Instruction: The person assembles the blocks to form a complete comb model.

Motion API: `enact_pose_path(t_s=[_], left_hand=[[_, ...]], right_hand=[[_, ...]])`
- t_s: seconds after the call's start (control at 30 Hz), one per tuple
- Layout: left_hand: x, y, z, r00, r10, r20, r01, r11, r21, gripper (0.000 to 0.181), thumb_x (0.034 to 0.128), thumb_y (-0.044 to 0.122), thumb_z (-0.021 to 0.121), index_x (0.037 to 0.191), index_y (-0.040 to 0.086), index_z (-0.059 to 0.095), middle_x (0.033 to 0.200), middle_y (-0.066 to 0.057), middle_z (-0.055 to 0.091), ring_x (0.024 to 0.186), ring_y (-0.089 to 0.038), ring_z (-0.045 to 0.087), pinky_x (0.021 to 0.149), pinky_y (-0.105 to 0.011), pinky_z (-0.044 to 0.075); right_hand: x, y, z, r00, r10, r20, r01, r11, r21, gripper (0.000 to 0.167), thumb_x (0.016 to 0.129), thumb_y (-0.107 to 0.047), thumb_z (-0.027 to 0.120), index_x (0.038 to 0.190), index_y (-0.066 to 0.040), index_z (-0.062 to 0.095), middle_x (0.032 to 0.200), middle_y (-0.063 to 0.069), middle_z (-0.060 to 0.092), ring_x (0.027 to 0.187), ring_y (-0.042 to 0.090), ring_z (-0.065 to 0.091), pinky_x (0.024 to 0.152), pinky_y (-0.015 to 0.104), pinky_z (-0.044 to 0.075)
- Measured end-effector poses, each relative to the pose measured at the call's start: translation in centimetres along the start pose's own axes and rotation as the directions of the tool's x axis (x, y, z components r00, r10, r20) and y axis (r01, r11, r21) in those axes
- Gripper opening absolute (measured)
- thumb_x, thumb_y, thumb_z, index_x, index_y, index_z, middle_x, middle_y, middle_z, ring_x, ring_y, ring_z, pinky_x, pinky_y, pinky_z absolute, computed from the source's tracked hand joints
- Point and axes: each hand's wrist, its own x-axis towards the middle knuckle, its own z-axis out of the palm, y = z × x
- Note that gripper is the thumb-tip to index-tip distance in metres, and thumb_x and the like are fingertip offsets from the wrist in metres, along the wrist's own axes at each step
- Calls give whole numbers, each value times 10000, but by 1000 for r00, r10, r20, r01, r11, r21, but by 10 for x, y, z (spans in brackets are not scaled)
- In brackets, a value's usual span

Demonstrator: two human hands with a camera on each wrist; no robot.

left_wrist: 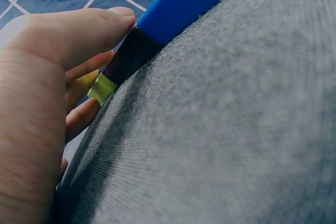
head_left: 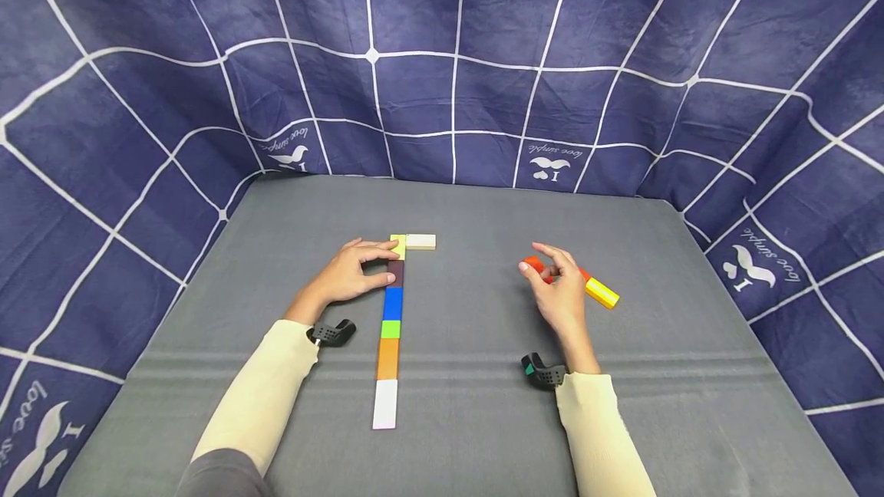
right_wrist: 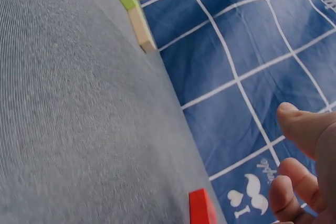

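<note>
A straight row of coloured blocks lies on the grey cloth in the head view. My left hand [head_left: 352, 272] touches its far part, with the thumb at the dark brown block [head_left: 396, 274] and a finger at the yellow-green block [head_left: 398, 241]. Nearer in the row come a blue block [head_left: 393, 304], a green block [head_left: 390, 329], an orange block [head_left: 388, 359] and a white block [head_left: 385, 403]. My right hand [head_left: 561, 291] hovers by a red block [head_left: 536, 264], thumb and fingers apart; the right wrist view shows that red block [right_wrist: 201, 206] clear of the fingers.
At the row's far end a pale block [head_left: 420, 241] sits sideways, pointing right. Right of my right hand, a yellow block [head_left: 602, 294] adjoins a red piece [head_left: 585, 274] that the hand partly hides. Blue gridded cloth [head_left: 497, 90] hangs around the table's back and sides.
</note>
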Motion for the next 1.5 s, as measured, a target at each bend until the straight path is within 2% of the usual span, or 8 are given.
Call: enact_pose_path(t_s=[0.13,0.4,0.57,0.67,0.77,0.87,1.03,1.5], left_hand=[[1,0,0,1000,-4,2,4,1000,-17,406,862,389,781,1244,266,718,1460,82,578,1361,-205,525,1226,-569,176],[0,2,-2,1000,-11,3,11,1000,-16,407,866,389,781,1247,263,715,1464,74,576,1361,-210,522,1227,-574,173],[-1,3,-3,1000,-12,12,12,1000,-5,418,871,389,774,1257,244,710,1468,53,574,1365,-229,518,1221,-587,174],[-1,3,-3,1000,-9,10,9,1000,-7,418,867,377,780,1256,242,712,1463,47,580,1363,-227,520,1223,-581,170],[-2,3,-3,1000,-9,5,9,1000,-8,414,863,372,785,1252,253,713,1456,50,586,1361,-219,522,1224,-572,168],[-2,3,-2,1000,-10,2,10,1000,-11,414,859,370,790,1249,254,715,1454,52,589,1362,-217,522,1224,-574,166],[-1,3,-2,1000,-11,3,11,1000,-12,419,856,364,794,1252,251,715,1451,54,590,1359,-215,525,1225,-577,169],[-1,3,-2,1000,7,-15,-7,1000,-8,418,853,365,797,1244,241,719,1440,39,602,1335,-229,543,1204,-611,188]], right_hand=[[-2,8,-5,998,59,-21,-60,997,-53,421,840,-188,827,1243,-165,709,1029,170,632,682,172,520,576,156,368],[-6,19,-10,990,138,-24,-140,980,-143,417,835,-199,827,1228,-118,712,1150,171,648,584,39,505,545,149,383],[-7,24,-10,980,198,-32,-200,967,-159,398,839,-211,822,1215,-129,721,990,163,652,543,38,511,522,177,398],[-7,26,-9,975,219,-43,-223,958,-177,389,838,-218,821,1206,-133,727,930,163,675,625,145,592,583,231,435],[-7,29,-7,975,219,-48,-224,956,-188,384,834,-214,822,1195,-117,731,1039,155,722,836,263,649,717,319,474],[-7,33,-6,977,211,-43,-215,957,-195,382,836,-211,819,1190,-100,728,1172,137,723,1023,309,644,854,397,487],[-8,37,-5,977,209,-40,-213,957,-197,384,831,-208,825,1182,-89,727,1187,141,723,1076,326,653,936,446,503],[-7,40,-2,978,208,-31,-209,941,-266,367,831,-227,822,1170,-112,740,1161,149,724,1029,322,653,891,444,501]])
